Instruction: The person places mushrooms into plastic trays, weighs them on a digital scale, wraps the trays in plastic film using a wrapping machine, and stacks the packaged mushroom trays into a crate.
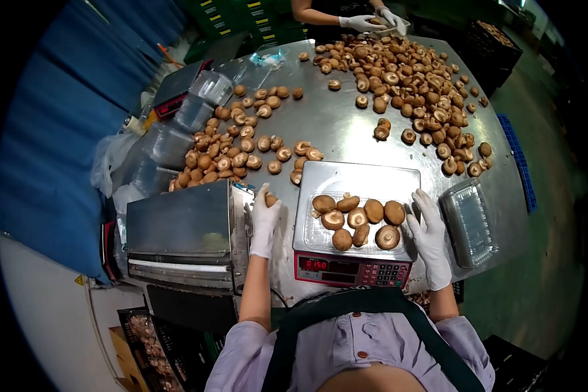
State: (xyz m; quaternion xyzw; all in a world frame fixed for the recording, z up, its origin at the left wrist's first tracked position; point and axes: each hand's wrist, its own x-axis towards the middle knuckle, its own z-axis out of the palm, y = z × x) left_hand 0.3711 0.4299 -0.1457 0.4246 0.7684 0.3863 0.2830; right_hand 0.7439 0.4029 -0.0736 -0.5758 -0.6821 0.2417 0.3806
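In the head view, my gloved left hand (265,222) is closed around a brown shiitake mushroom (270,199), between the scale and a metal box-shaped machine. My gloved right hand (429,235) has its fingers apart, at the right edge of the scale's platform, close to the mushrooms there. On the digital scale (359,171) lie several shiitake mushrooms (374,210), some caps up and some gills up. What looks like a clear plastic tray (312,227) is under them. The red display (316,264) appears to read 0150.
Clear plastic trays (469,222) stand stacked at my right. Loose mushrooms (206,160) lie to the left behind the metal machine (179,219), and a large pile (431,91) spreads far right. Across the steel table (300,104), another person's gloved hands (366,23) hold a tray.
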